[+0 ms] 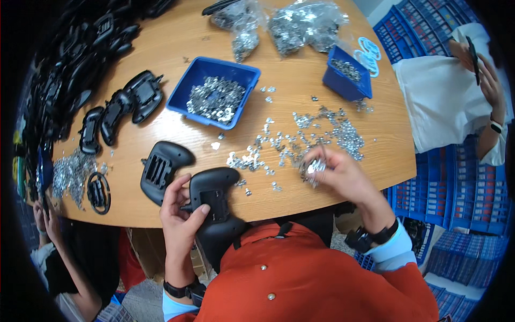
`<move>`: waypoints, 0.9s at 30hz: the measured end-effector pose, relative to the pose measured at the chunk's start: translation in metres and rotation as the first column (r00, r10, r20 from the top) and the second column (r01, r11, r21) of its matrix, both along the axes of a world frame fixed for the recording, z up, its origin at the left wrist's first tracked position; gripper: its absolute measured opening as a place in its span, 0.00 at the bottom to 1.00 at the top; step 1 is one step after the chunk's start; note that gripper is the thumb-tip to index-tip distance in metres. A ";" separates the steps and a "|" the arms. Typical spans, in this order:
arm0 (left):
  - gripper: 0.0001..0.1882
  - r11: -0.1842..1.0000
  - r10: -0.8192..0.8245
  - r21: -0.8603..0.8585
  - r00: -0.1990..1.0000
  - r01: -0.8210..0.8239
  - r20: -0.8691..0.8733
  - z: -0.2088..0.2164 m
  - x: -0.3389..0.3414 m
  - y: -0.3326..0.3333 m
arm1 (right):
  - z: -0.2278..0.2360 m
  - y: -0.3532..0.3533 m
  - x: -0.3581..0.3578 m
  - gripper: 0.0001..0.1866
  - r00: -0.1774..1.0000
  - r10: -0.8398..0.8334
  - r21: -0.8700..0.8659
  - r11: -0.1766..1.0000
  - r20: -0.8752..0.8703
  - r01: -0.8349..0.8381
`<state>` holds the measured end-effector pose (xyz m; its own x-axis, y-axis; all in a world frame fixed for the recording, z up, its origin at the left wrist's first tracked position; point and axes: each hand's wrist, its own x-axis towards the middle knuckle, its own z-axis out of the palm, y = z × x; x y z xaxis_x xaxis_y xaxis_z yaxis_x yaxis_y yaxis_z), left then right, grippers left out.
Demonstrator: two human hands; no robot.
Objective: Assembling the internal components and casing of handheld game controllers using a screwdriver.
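Note:
My left hand [177, 222] grips a black game controller [215, 178] at the table's front edge, its thumb beside the uncovered battery compartment. Another black controller [179, 154] lies on the table just behind it, with its slotted compartment facing up. Over to the right, my right hand [346, 174] is closed on a small bunch of shiny metal contact pieces [314, 167], low over the tabletop. Loose metal contact pieces [250, 159] are strewn between the hands, with a denser heap [348, 138] just beyond the right hand.
A blue bin [229, 124] of metal pieces stands mid-table, and a smaller blue bin [342, 90] at the right. Clear bags [306, 27] of parts lie at the back. Black controllers [144, 95] and piled black shells [70, 64] fill the left. Other people sit at both sides.

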<state>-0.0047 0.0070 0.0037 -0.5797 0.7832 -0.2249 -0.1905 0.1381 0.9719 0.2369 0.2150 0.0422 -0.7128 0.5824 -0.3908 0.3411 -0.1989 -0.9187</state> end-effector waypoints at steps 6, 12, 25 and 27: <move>0.33 0.997 0.036 0.062 0.999 -0.037 0.013 -0.002 -0.001 -0.004 | -0.013 -0.045 -0.034 0.08 0.984 0.180 -0.144 0.974 0.005 -0.177; 0.33 0.990 0.079 0.110 0.994 -0.087 0.071 -0.002 0.001 -0.009 | -0.032 -0.041 -0.051 0.08 0.972 0.233 -0.021 0.972 0.024 -0.233; 0.32 0.990 0.055 0.127 0.998 -0.060 0.042 -0.003 -0.002 -0.006 | -0.023 -0.017 -0.050 0.08 0.951 0.268 0.288 0.909 0.153 -0.302; 0.33 0.990 0.050 0.127 0.998 -0.055 0.041 -0.003 -0.003 -0.005 | -0.023 -0.031 -0.055 0.10 0.928 0.313 0.516 0.771 0.204 -0.374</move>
